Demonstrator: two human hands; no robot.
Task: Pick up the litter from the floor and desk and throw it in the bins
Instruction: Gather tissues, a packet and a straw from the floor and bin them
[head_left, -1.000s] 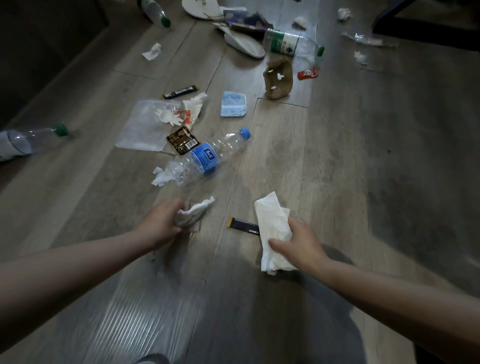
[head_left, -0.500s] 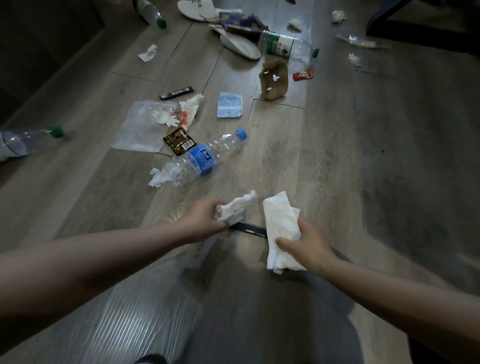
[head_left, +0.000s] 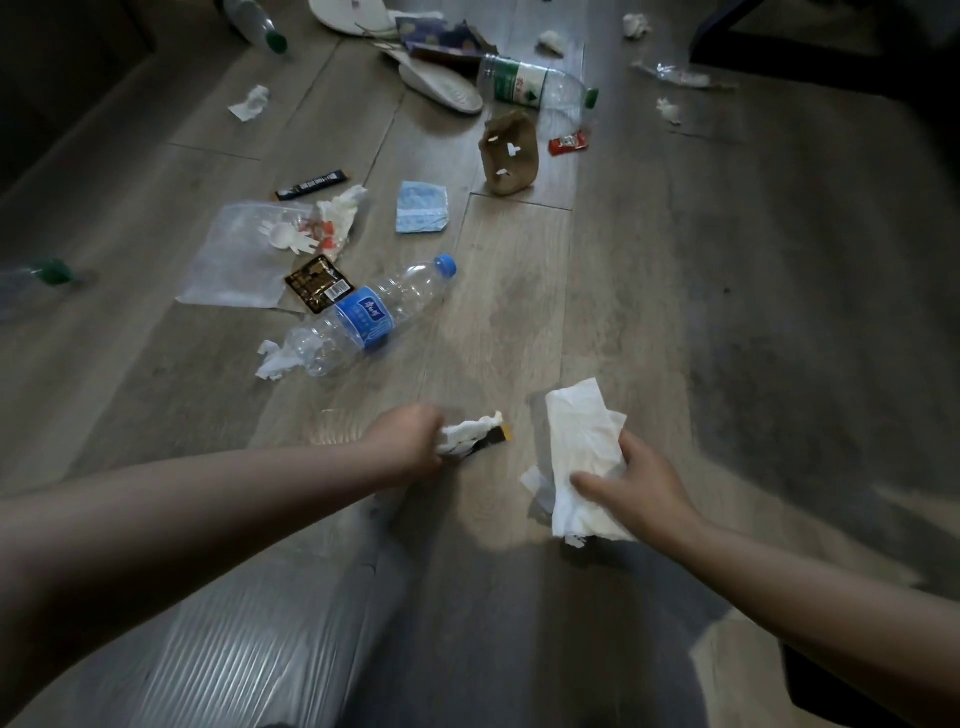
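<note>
Low centre of frame, the left hand (head_left: 410, 441) is clutching a crumpled tissue (head_left: 467, 431) over the dark sachet (head_left: 497, 437) on the floor (head_left: 675, 260), perhaps pinching it too. The right hand (head_left: 641, 483) is gripping a larger tissue (head_left: 582, 447). I am judging that hooking the sachet's edge against the wad is giving the cleanest lift.

Left forearm (head_left: 208, 509) and right forearm (head_left: 810, 582), both bare, are extended forward and down from the lower corners, angled in toward centre. The left hand (head_left: 410, 441) is seen knuckles-up and slightly blurred, with its fingers curled round a crumpled tissue (head_left: 470, 431) that sticks out to its right. The right hand (head_left: 639, 478) is held a bit nearer, its thumb pressed across the front of a white tissue (head_left: 582, 457) and its fingers wrapped behind. The hands are kept near each other, not touching.
</note>
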